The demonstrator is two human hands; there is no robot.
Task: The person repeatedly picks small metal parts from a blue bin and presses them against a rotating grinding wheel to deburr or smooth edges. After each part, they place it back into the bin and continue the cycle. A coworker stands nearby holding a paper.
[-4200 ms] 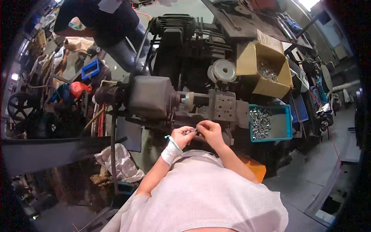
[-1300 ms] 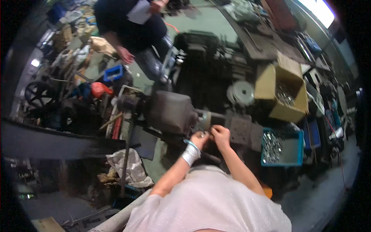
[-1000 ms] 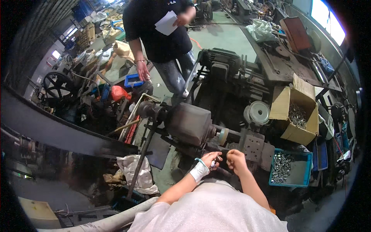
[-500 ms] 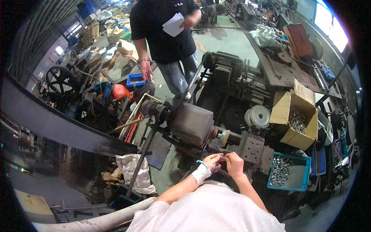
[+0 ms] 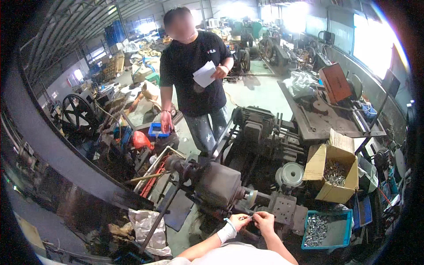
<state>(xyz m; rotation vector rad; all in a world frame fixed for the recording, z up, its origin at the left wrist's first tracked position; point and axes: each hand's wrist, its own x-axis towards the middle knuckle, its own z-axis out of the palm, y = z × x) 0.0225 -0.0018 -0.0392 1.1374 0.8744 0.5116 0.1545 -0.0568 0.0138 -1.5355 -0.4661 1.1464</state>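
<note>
Both hands at the front of the machine (image 5: 229, 185), low centre of the head view. Left hand (image 5: 239, 220) has a white wrap (image 5: 228, 232) at the wrist, fingers curled in and pinched on a small thin metal piece (image 5: 251, 216). Right hand (image 5: 264, 219) meets it from the other side, fingertips also closed on the same piece, so the two hands are nearly touching. The piece is tiny at this size; its long axis looks roughly horizontal, running left hand to right hand, parallel to the machine's front edge. Can't tell which end is the head

The piece sits just in front of the grey perforated block (image 5: 285, 210) on the machine's right front corner, and just right of the round spindle end (image 5: 251, 198) that sticks out of the grey motor housing (image 5: 219, 183)

Blue bin (image 5: 341, 231) of small metal parts sits right of the block, near the right hand. Open cardboard box (image 5: 336, 172) with more metal parts stands behind it. Pale pulley wheel (image 5: 291, 173) lies between box and housing. Crumpled cloth (image 5: 148, 225) on the floor left of the machine

A person in a black shirt (image 5: 194, 75) stands beyond the machine's far edge, holding white paper (image 5: 205, 74), well apart from the hands
</note>
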